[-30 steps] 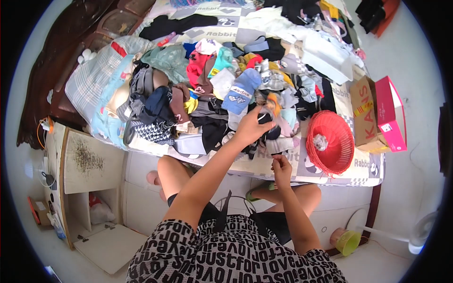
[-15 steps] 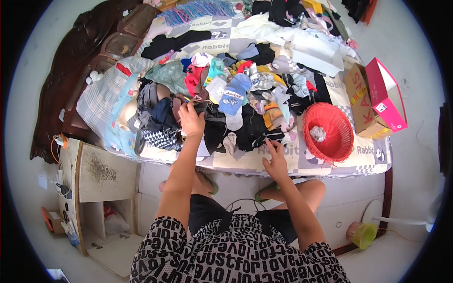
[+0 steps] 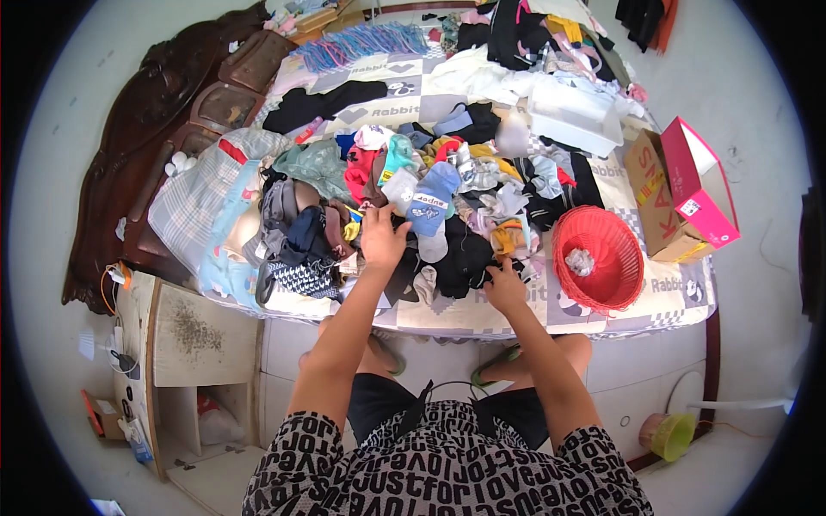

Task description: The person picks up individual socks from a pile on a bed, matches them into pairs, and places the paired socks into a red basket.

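Two bare hands are at a pile of socks and small garments (image 3: 482, 202) heaped along the near edge of the surface, a bed (image 3: 680, 288) under a printed sheet. The left hand (image 3: 383, 241) stands over the middle of the pile, fingers spread wide, thumb beside a blue sock (image 3: 436, 187); nothing is seen in its grasp, and contact cannot be confirmed. The right hand (image 3: 506, 286) is closer to the near edge, fingers bent and narrow beside a black garment (image 3: 463, 262); whether they grip anything cannot be told. A beige sock (image 3: 425, 284) lies between the hands, by the near edge. A red basket (image 3: 615, 258) holding a white crumpled item (image 3: 579, 261) stands toward the near right corner, with a cardboard box (image 3: 647, 202) beyond it at the right edge.

Judgement: the step in hand appears to be picking through the pile. The next move calls for the left fingers to narrow on one single piece and lift it clear without dragging its neighbours.
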`<action>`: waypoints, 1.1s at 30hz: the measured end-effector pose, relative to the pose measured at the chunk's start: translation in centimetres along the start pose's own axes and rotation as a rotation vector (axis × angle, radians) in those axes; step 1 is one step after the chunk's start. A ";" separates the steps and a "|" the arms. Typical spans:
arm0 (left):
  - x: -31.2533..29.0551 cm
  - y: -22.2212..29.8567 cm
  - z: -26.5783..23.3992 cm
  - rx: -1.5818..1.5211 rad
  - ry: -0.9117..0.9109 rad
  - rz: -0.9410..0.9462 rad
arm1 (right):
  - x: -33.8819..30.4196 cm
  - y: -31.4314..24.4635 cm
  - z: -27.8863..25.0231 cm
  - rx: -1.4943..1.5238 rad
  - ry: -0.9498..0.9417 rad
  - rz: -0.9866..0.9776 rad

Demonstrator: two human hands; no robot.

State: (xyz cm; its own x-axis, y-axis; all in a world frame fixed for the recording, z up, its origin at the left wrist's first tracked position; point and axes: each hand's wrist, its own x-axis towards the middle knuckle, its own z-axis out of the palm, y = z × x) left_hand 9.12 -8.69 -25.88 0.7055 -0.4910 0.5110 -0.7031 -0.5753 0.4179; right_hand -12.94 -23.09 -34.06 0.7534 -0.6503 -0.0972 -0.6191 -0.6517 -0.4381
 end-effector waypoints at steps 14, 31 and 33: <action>-6.1 7.0 2.3 -0.695 -0.395 -0.194 | -2.2 -3.6 0.1 1.722 -0.354 0.306; -10.1 3.3 5.9 -1.381 -0.735 -0.965 | -1.5 -1.7 -0.3 1.357 0.384 0.245; -10.7 3.0 6.4 -1.413 -0.685 -0.961 | -1.2 -1.2 -1.4 1.424 0.491 0.224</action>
State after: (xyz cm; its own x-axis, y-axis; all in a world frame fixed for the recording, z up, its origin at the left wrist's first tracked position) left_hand 0.04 -9.38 -34.93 0.5147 -0.7206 -0.4646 0.6304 -0.0493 0.7747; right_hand -13.40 -22.05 -32.12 0.3526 -0.9298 -0.1054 0.2316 0.1959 -0.9529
